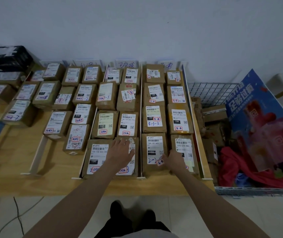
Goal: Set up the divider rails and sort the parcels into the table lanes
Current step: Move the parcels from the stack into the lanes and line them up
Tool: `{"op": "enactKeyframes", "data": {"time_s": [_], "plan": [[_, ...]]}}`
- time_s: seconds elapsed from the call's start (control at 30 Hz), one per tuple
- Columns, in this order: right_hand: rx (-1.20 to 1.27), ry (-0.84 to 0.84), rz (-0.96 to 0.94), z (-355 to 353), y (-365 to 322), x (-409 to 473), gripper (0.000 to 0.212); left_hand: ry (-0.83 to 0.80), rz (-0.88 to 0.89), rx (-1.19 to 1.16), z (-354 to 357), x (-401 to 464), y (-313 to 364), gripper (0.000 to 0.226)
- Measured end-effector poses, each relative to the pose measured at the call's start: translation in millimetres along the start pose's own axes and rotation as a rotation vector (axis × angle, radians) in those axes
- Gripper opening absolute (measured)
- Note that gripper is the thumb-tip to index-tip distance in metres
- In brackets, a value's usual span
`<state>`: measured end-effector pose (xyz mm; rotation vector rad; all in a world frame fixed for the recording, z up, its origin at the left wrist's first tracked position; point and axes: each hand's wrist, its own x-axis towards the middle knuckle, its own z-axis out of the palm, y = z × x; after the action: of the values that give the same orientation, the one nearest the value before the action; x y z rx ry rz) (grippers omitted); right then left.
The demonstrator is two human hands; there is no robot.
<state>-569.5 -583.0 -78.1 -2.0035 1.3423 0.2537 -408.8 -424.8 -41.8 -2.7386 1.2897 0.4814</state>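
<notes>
White divider rails point(141, 117) split the wooden table point(13, 152) into lanes running away from me. Brown labelled parcels fill the lanes in rows. My left hand point(121, 152) lies flat, fingers straight, on the front parcel point(130, 169) of the middle lane, beside a parcel point(97, 157) marked 150. My right hand point(176, 160) rests with fingers reaching over the front-right parcel point(184, 148) of the right lane, touching the gap next to the parcel point(153, 152) marked 2-2. Another rail point(38, 153) lies at the left, and one point(195, 121) bounds the right lane.
Paper lane signs point(127, 64) stand against the wall at the back. A black box point(9, 57) sits at the far left corner. A wire cage cart point(257, 189) to the right holds more parcels, a red cloth point(237, 162) and a blue poster point(257, 117). A cable point(18, 215) runs on the floor.
</notes>
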Motion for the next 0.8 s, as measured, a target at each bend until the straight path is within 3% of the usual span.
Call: {"op": "enactKeyframes", "data": {"time_s": [0.1, 0.23, 0.37, 0.8], "plan": [[-0.03, 0.063, -0.082, -23, -18, 3, 0.022, 0.022, -0.002, -0.007, -15, 4, -3, 0.055], [-0.167, 0.249, -0.342, -59, -67, 5, 0.03, 0.064, -0.048, -0.007, -46, 10, -16, 0.056], [-0.282, 0.278, -0.536, -73, -124, -5, 0.046, 0.15, -0.127, -0.016, -75, 3, -46, 0.056], [-0.448, 0.294, -0.861, 12, -275, -84, 0.053, 0.349, -0.304, -0.009, -110, -91, -221, 0.054]]}}
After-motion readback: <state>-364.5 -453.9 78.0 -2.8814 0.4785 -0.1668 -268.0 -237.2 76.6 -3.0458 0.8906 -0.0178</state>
